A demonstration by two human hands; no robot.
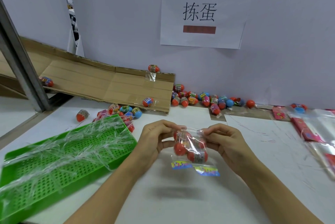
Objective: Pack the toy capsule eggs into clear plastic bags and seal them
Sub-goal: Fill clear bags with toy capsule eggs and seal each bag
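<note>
Between both hands, lifted above the white table (181, 205): clear plastic bag (192, 148) with several red capsule eggs (179, 148) inside, printed header strip (196, 167) hanging at the bottom, open mouth uppermost. Left hand (154, 142) pinching the mouth's left end, right hand (224, 144) pinching the right end, film stretched taut between the fingertips. Probably light, film thin, soft and slippery; eggs hard, smooth and apt to roll and shift the load. Best taken at the top corners of the mouth, as now, to keep the sealing edge flat. Whether sealed yet: cannot tell.

To the left, just beside the left forearm, green perforated tray (76, 158) heaped with clear plastic strips (72, 147). Beyond, loose capsule eggs (204, 99) scattered along the wall and beside a flattened cardboard sheet (101, 82). Far right, a stack of empty bags (315, 133) with red cards. On the wall, a paper sign (203, 13). Nothing between hands and bag; tray close enough to snag an elbow.
</note>
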